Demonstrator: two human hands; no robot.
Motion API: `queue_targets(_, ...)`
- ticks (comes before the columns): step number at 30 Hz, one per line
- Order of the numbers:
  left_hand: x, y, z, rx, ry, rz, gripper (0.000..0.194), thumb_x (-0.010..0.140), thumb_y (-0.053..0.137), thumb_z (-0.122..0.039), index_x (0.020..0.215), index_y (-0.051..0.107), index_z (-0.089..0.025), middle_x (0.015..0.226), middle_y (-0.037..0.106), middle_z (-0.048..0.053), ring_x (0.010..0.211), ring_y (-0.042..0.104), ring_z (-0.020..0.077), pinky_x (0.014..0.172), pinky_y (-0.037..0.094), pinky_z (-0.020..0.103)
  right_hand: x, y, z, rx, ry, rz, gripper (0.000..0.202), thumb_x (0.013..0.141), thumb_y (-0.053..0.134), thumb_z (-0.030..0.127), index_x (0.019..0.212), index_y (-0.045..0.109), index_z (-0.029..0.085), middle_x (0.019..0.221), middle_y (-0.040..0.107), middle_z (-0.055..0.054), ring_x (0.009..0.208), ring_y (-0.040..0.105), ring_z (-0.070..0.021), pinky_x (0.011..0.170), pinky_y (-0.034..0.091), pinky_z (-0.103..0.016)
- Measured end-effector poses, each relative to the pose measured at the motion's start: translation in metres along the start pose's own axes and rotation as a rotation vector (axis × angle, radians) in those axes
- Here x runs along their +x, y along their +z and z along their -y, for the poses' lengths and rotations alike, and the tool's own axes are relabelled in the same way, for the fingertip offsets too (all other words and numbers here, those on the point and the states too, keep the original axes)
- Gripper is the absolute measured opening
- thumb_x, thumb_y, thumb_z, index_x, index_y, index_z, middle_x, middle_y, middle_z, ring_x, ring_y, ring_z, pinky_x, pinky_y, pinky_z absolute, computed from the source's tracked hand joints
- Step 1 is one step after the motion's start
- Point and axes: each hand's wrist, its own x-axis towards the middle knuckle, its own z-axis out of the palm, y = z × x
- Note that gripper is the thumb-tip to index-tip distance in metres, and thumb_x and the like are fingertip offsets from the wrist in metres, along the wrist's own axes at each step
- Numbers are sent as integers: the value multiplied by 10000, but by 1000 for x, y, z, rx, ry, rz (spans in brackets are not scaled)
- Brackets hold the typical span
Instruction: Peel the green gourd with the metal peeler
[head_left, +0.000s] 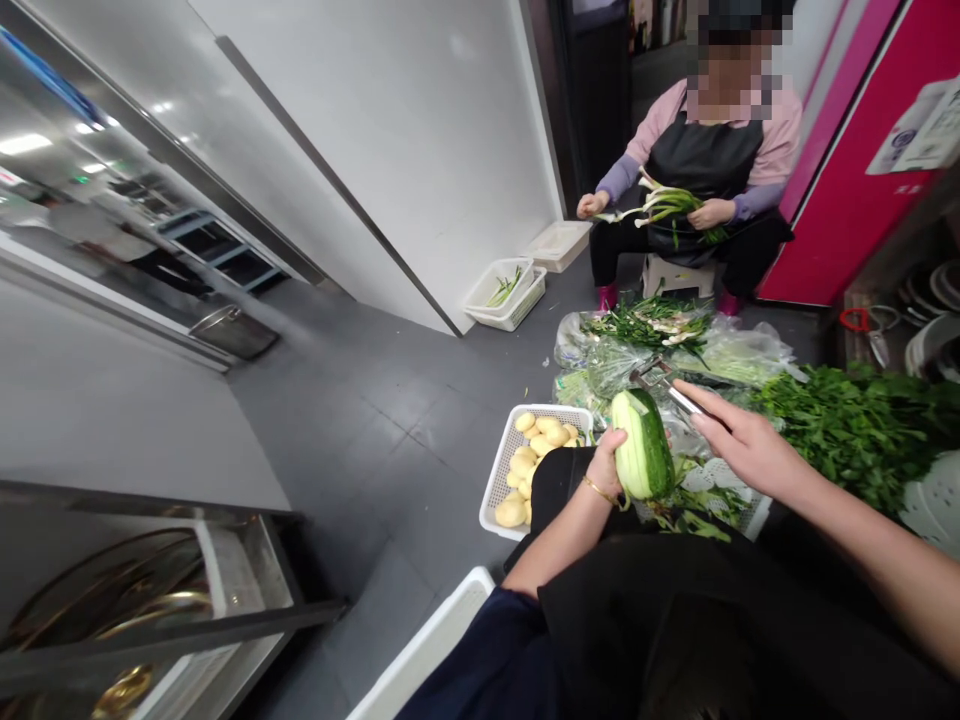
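A thick green squash (pixel 643 445) is gripped from its left side by my left hand (pixel 607 462). Pale stripes show where its skin is off, and its right side is still dark green. My right hand (pixel 739 440) is closed round the handle of a metal peeler (pixel 675 385), whose head sits just above the top of the squash, apart from it as far as I can see. Below the squash lie green scraps (pixel 701 510) on a white basket. Peeled potatoes (pixel 536 450) fill a white perforated basket (pixel 493 490) to the left of my left hand.
Bagged greens (pixel 652 325) lie on the floor ahead. A leafy heap (pixel 855 425) stands at the right. Opposite sits a person (pixel 712 170) holding scallions (pixel 667 205). White trays (pixel 506 295) stand by the wall. Red-handled scissors (pixel 874 330) hang near stacked plates. A metal rack (pixel 277 610) is lower left.
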Motion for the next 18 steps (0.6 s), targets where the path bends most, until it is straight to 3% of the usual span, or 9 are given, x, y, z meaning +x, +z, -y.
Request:
queue_targets(4,6,0,-6,95,136,-81,666,518,809,-346,1140,635,-182,1074,719,101,1019,671,324,939,506,457,-11,10,-2,-68,-2,23,505,996,389,368,1485,470,273,1288,679,-52,1061,705,-256,893,579,-384)
queue_targets(8,13,-5,-11,122,216,-206,636,570,774,-320,1172,613,-192,1018,704,78,967,667,285,904,513,424,-70,25,-32,-89,-8,127,515,992,391,344,1506,422,323,1190,732,-32,997,725,-236,813,598,-336)
queue_targets(11,15,-9,-15,107,220,-249,655,561,776,-311,1180,601,-191,995,692,66,990,658,281,914,507,414,-105,13,-55,-26,1,303,482,994,417,353,1473,468,349,1265,690,0,1114,668,-237,859,579,-331)
queue_targets(13,15,-9,-15,141,237,-224,668,536,782,-286,1173,606,-192,1008,685,64,1003,645,278,928,495,407,-100,0,-56,-3,27,300,480,990,440,372,1468,478,347,1350,629,12,1208,606,-248,947,539,-361)
queue_targets(15,13,-8,-13,205,259,-182,648,537,784,-265,1160,618,-199,1030,681,73,995,629,277,925,486,400,-74,-9,-43,-3,42,183,496,990,437,378,1484,457,334,1399,586,12,1259,567,-259,1006,503,-390)
queue_targets(18,7,-2,-11,290,287,-129,615,560,790,-250,1153,630,-220,1072,678,77,1002,610,277,919,479,388,-32,-4,-17,-20,26,44,506,995,403,365,1495,447,302,1350,630,-17,1140,664,-257,961,544,-395)
